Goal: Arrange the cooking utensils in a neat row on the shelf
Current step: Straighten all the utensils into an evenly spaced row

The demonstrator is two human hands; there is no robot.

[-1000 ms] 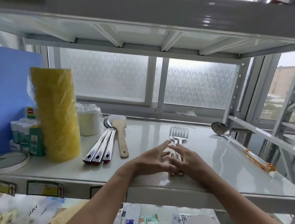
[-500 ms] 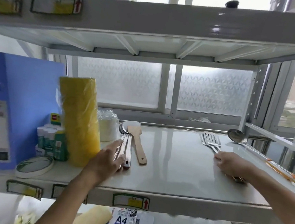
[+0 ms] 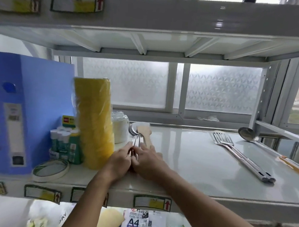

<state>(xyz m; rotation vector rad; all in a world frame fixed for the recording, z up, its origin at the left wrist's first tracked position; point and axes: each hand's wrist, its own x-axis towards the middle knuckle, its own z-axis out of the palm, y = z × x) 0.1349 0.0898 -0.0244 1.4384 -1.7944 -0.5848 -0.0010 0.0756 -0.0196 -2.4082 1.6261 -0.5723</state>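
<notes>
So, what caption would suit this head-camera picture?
Left hand and right hand meet on the steel spoons beside the wooden spatula; slotted turners lie apart.
</notes>
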